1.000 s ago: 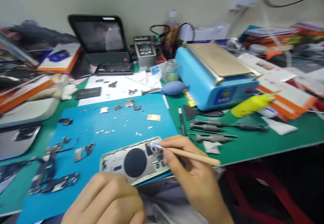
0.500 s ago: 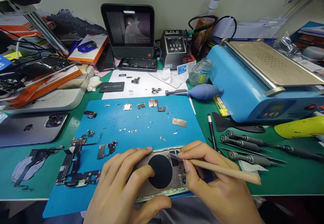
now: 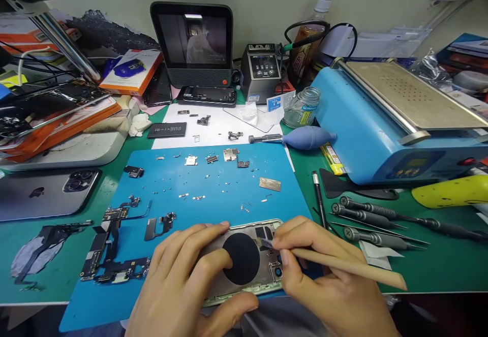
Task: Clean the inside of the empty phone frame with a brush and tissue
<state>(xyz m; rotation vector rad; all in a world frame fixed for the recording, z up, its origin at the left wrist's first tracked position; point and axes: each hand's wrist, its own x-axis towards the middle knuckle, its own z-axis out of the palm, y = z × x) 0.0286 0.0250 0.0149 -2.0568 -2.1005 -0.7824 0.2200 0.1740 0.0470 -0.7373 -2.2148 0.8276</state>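
Steadying the phone housing (image 3: pixel 244 263) at the near edge of the blue mat (image 3: pixel 213 194), your left hand (image 3: pixel 183 288) grips its side; your right hand (image 3: pixel 324 286) pinches a wooden stick (image 3: pixel 343 267), tip on the housing's inside.
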